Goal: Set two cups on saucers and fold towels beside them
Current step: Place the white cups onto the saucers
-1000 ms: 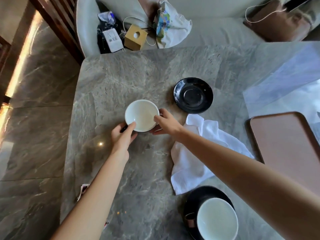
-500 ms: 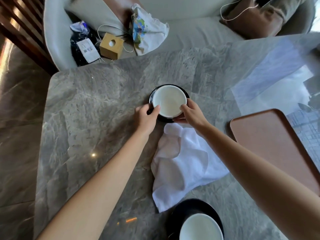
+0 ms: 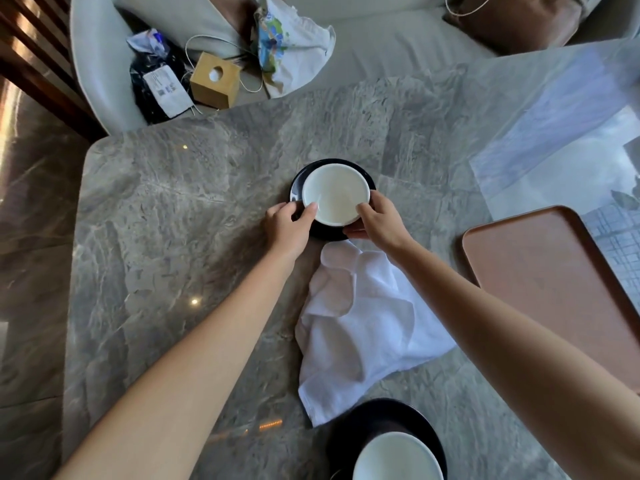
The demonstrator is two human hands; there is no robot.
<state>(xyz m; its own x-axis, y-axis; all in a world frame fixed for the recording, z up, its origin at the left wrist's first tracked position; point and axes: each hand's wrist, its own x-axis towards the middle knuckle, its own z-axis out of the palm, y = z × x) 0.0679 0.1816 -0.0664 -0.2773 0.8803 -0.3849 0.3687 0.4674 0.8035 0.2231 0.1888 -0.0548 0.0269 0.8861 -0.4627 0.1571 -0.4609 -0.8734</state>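
While both of my hands hold it, the white cup (image 3: 335,194) sits over the black saucer (image 3: 297,188) near the middle of the grey marble table (image 3: 173,220). My left hand (image 3: 289,226) grips the cup from the left, thumb laid on the rim and fingers curled round its side. My right hand (image 3: 379,221) grips it from the right, thumb on the rim and fingers curled low by the saucer's near edge. I cannot tell whether the cup's base is fully down.

A crumpled white towel (image 3: 363,323) lies unfolded just on my side of that saucer, partly under my right forearm. Its lowest corner comes right up to a second black saucer (image 3: 381,415), which carries a second white cup (image 3: 394,457); the frame's bottom edge cuts off both. A pinkish-brown tray (image 3: 554,282) lies to the right, well apart from the cups. Beyond the far edge, a wooden tissue box (image 3: 214,79) rests on a pale sofa (image 3: 381,39).
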